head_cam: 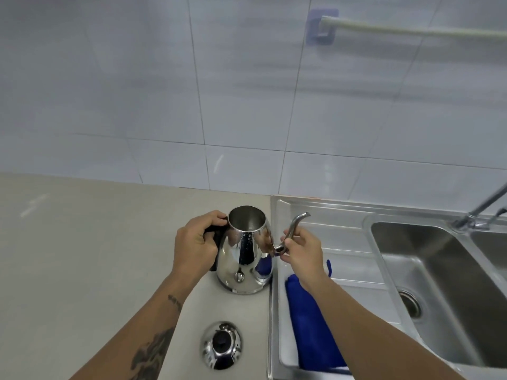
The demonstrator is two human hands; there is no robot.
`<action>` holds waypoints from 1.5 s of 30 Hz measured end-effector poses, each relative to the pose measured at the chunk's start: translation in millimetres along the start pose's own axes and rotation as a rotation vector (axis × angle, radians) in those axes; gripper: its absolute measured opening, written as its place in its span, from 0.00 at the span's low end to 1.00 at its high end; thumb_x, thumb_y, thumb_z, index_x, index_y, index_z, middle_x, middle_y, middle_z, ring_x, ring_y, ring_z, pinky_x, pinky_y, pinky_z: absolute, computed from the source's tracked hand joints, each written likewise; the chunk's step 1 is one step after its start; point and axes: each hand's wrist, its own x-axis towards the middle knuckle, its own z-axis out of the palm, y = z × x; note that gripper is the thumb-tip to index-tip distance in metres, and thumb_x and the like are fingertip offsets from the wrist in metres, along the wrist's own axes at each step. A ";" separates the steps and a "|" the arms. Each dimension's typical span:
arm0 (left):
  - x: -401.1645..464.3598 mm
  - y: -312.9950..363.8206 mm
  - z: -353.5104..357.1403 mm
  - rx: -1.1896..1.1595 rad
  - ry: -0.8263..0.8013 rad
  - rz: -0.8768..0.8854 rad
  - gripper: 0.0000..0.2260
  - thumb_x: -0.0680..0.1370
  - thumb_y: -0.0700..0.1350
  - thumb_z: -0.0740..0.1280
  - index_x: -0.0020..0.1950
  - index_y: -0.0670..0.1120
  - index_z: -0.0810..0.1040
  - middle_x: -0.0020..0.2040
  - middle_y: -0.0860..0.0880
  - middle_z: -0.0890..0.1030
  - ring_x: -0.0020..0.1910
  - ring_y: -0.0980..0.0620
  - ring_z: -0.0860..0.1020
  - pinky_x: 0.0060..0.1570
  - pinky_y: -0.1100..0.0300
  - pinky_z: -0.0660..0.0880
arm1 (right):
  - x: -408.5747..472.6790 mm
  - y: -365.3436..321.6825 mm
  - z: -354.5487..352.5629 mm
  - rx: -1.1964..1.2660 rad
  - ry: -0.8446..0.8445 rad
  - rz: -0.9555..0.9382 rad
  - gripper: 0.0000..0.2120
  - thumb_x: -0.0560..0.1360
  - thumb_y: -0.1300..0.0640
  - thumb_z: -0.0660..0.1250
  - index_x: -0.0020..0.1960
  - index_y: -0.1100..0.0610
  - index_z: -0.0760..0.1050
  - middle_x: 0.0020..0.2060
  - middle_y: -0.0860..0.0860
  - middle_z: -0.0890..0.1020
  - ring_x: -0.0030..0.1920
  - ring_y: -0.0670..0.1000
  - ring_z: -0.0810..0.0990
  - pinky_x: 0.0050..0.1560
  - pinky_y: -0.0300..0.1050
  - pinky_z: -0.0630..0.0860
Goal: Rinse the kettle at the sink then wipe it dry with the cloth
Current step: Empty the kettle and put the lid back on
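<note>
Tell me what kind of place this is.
Most likely a home kitchen: a stainless sink with a tap, set in a counter against a white tiled wall, and a steel kettle being handled.

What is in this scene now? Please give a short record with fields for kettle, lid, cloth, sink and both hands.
kettle: steel gooseneck kettle, upright on the counter, open top
lid: steel lid, on the counter, off the kettle
cloth: blue cloth, on the drainboard
sink: steel basin, no water running
left hand: left hand grips the black handle
right hand: right hand holds the spout
</note>
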 end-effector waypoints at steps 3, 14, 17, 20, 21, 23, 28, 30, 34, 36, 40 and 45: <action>-2.2 1.2 -1.0 0.051 0.020 -0.003 0.24 0.71 0.23 0.59 0.47 0.49 0.83 0.52 0.57 0.83 0.56 0.54 0.81 0.59 0.57 0.77 | 4.1 4.2 1.5 -0.010 -0.036 0.007 0.12 0.79 0.68 0.63 0.48 0.51 0.79 0.45 0.53 0.85 0.50 0.56 0.85 0.54 0.55 0.84; -35.2 -0.2 -6.2 0.454 -0.104 0.164 0.27 0.73 0.29 0.61 0.69 0.50 0.72 0.72 0.58 0.70 0.76 0.51 0.62 0.70 0.46 0.68 | -19.7 10.1 -6.7 -0.237 -0.103 -0.061 0.18 0.80 0.66 0.62 0.66 0.50 0.74 0.54 0.47 0.81 0.45 0.46 0.80 0.43 0.39 0.80; -34.9 -4.2 -15.9 0.458 -0.169 0.197 0.30 0.73 0.30 0.61 0.72 0.50 0.69 0.75 0.56 0.67 0.77 0.51 0.59 0.69 0.42 0.67 | -51.9 22.7 -2.2 -0.335 -0.152 -0.013 0.26 0.78 0.68 0.62 0.74 0.52 0.67 0.57 0.47 0.77 0.52 0.49 0.80 0.43 0.41 0.79; -33.1 -4.4 -18.3 0.507 -0.237 0.239 0.30 0.73 0.32 0.60 0.74 0.50 0.66 0.76 0.55 0.65 0.78 0.50 0.58 0.71 0.42 0.64 | -82.2 31.9 2.2 -0.405 -0.266 -0.040 0.23 0.78 0.67 0.63 0.71 0.53 0.71 0.54 0.45 0.78 0.51 0.47 0.81 0.44 0.38 0.79; -31.5 -4.2 -19.8 0.519 -0.248 0.260 0.30 0.73 0.33 0.59 0.75 0.50 0.66 0.77 0.55 0.65 0.78 0.49 0.58 0.72 0.42 0.64 | -92.4 34.7 5.7 -0.461 -0.326 -0.057 0.22 0.78 0.66 0.64 0.70 0.52 0.73 0.55 0.45 0.79 0.53 0.46 0.80 0.48 0.38 0.79; -30.5 -8.2 -26.6 0.544 -0.272 0.305 0.29 0.74 0.38 0.54 0.75 0.49 0.65 0.77 0.54 0.64 0.78 0.48 0.58 0.74 0.43 0.62 | -115.0 39.3 19.5 -0.579 -0.450 -0.102 0.23 0.77 0.62 0.66 0.70 0.47 0.73 0.60 0.45 0.78 0.60 0.46 0.77 0.59 0.41 0.77; -27.6 -7.4 -36.7 0.546 -0.302 0.346 0.30 0.73 0.43 0.47 0.75 0.49 0.68 0.76 0.53 0.66 0.76 0.47 0.62 0.72 0.44 0.65 | -149.6 40.6 44.5 -0.916 -0.576 -0.267 0.26 0.71 0.61 0.65 0.67 0.44 0.75 0.67 0.43 0.76 0.66 0.47 0.74 0.68 0.46 0.72; -22.7 -7.0 -39.4 0.533 -0.311 0.361 0.30 0.73 0.43 0.47 0.73 0.49 0.70 0.75 0.53 0.69 0.75 0.46 0.65 0.69 0.44 0.69 | -154.1 42.1 49.8 -1.058 -0.588 -0.339 0.26 0.70 0.62 0.64 0.66 0.45 0.76 0.65 0.45 0.78 0.64 0.50 0.76 0.65 0.48 0.75; -20.5 -6.3 -44.1 0.503 -0.345 0.356 0.30 0.73 0.43 0.47 0.73 0.49 0.71 0.74 0.54 0.70 0.75 0.47 0.66 0.68 0.45 0.70 | -157.0 52.2 51.2 -1.213 -0.526 -0.388 0.19 0.75 0.61 0.64 0.65 0.49 0.77 0.61 0.49 0.80 0.58 0.55 0.79 0.57 0.50 0.78; -19.6 -4.7 -46.7 0.488 -0.353 0.337 0.28 0.73 0.40 0.51 0.73 0.51 0.70 0.74 0.55 0.69 0.75 0.48 0.65 0.69 0.48 0.69 | -156.2 49.5 47.6 -1.220 -0.468 -0.376 0.17 0.76 0.60 0.64 0.64 0.50 0.76 0.59 0.50 0.81 0.54 0.55 0.80 0.54 0.50 0.78; -13.8 -4.6 -52.2 0.442 -0.373 0.293 0.31 0.72 0.31 0.59 0.73 0.54 0.70 0.74 0.59 0.68 0.76 0.53 0.63 0.71 0.58 0.64 | -147.7 18.3 34.4 -0.948 -0.227 -0.315 0.10 0.78 0.55 0.65 0.57 0.46 0.76 0.52 0.46 0.82 0.50 0.48 0.81 0.52 0.49 0.81; -6.7 -9.0 -54.6 0.382 -0.377 0.257 0.33 0.70 0.29 0.59 0.70 0.56 0.73 0.72 0.62 0.70 0.74 0.55 0.66 0.67 0.55 0.70 | -118.1 -64.2 27.0 -0.655 0.059 -0.506 0.15 0.77 0.64 0.65 0.59 0.49 0.79 0.48 0.45 0.82 0.47 0.48 0.82 0.54 0.46 0.79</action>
